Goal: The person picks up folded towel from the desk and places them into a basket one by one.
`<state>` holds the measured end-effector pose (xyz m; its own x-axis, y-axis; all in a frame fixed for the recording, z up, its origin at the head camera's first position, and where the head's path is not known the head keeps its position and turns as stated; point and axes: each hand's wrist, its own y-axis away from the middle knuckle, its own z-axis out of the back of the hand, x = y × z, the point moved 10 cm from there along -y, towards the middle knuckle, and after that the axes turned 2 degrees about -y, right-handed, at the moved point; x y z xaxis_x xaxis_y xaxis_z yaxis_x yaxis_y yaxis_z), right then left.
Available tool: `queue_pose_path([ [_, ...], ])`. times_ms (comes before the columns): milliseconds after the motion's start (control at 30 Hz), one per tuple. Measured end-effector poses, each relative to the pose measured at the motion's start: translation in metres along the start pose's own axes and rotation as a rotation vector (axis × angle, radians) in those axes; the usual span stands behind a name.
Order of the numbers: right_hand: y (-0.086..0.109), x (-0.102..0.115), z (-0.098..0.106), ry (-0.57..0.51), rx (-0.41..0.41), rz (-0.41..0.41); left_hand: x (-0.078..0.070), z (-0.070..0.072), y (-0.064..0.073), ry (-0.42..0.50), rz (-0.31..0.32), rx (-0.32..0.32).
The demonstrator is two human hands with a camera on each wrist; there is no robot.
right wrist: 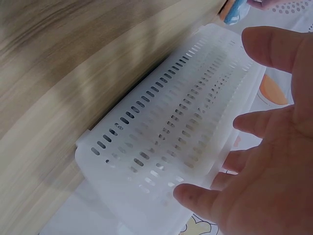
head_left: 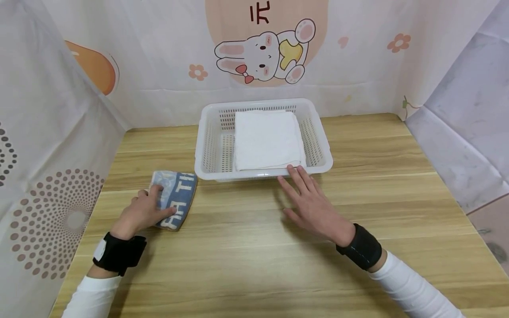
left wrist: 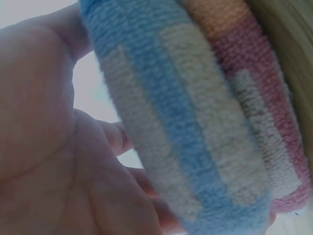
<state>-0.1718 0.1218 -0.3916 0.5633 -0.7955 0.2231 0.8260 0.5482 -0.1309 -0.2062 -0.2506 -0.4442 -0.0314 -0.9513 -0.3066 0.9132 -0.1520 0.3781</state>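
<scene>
My left hand (head_left: 144, 211) grips a small folded towel (head_left: 184, 194) on the left of the table, blue with pale lettering. Its thumb lies over the lettering and the fingers are at the far left edge. Close up in the left wrist view, the thick folded towel (left wrist: 186, 112) shows a blue layer and a reddish one behind it. My right hand (head_left: 312, 210), fingers spread, has its fingertips at the front rim of a white perforated basket (head_left: 207, 172). A folded white cloth (head_left: 268, 141) lies inside, toward the basket's right.
The wood-grain table (head_left: 246, 265) carries the basket at its back, near a printed curtain (head_left: 159, 53) with a cartoon rabbit. More curtain hangs along the left and right sides. The towel's right corner lies right by the basket's front left corner.
</scene>
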Motion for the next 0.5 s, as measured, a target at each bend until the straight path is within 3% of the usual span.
queue_pose_path([
  [200, 0.0001, -0.0004, 0.0002, 0.000, -0.004, -0.001, -0.0043, -0.0038, 0.0007, -0.005, 0.009, 0.033],
  [500, 0.0005, -0.0002, 0.0003, -0.005, -0.004, 0.003, -0.0087, -0.0043, 0.0025, -0.008, 0.015, 0.035],
])
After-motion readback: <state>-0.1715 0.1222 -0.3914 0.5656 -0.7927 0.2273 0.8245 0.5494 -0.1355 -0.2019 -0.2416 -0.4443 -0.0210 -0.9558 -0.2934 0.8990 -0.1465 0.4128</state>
